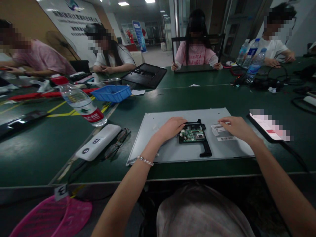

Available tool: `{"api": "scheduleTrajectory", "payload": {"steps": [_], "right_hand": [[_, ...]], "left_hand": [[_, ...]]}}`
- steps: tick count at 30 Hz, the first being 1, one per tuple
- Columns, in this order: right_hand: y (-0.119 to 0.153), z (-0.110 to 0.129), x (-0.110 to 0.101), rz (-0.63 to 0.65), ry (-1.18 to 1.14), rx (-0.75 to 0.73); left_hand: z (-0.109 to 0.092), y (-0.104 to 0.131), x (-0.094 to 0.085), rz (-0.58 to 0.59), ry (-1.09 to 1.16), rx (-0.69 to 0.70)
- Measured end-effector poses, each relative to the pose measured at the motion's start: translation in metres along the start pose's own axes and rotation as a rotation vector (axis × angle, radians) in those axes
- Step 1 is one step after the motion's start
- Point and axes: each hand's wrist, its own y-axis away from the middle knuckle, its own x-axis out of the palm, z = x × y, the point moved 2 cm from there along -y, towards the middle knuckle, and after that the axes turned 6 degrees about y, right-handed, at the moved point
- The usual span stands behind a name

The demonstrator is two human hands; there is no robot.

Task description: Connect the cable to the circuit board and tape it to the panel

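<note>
Near the front edge of the counter (197, 171), a flat metal panel (170, 152) lies level, with a circuit board (194, 135) and a black bracket (206, 148) on its face. Left hand (171, 126): fingers extended together, resting at the bracket's upper left side; whether they grip it cannot be told. Right hand (234, 126): thumb and fingers drawn narrow at the paper labels (218, 130) (any hold on a label is too small to confirm).

Handling, as judged: the panel looks stiff and broad, awkward rather than heavy, and its smooth face may let fingers slide. It is best taken by two opposite edges, level, with both hands. The board appears light and fragile; fingers belong on its rim, clear of the small parts. The bracket seems rigid but thin, its long arm toward the counter's front edge a poor lifting point. The labels look soft and liable to crease or tear.
</note>
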Motion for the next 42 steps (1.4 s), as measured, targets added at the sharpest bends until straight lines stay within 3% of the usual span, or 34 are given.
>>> {"api": "scheduleTrajectory", "payload": {"steps": [10,17,24,29,33,42], "right_hand": [[-0.002,0.004,0.008,0.03,-0.123,-0.056],[0.001,0.008,0.013,0.186,-0.21,-0.079],[0.002,0.008,0.011,0.208,-0.216,-0.057],[0.003,0.01,0.01,0.195,-0.283,0.042],[0.003,0.013,0.014,0.267,-0.448,0.158],[0.005,0.031,0.017,0.347,-0.605,0.261]], "left_hand": [[-0.001,-0.001,-0.001,0.006,-0.019,-0.037],[-0.002,0.002,-0.002,-0.057,-0.062,-0.054],[-0.003,0.003,-0.007,-0.096,-0.105,-0.08],[-0.008,0.005,-0.011,-0.133,-0.111,-0.07],[-0.018,0.003,-0.013,-0.139,-0.069,-0.003],[-0.043,0.0,-0.009,-0.009,0.002,0.102]]}}
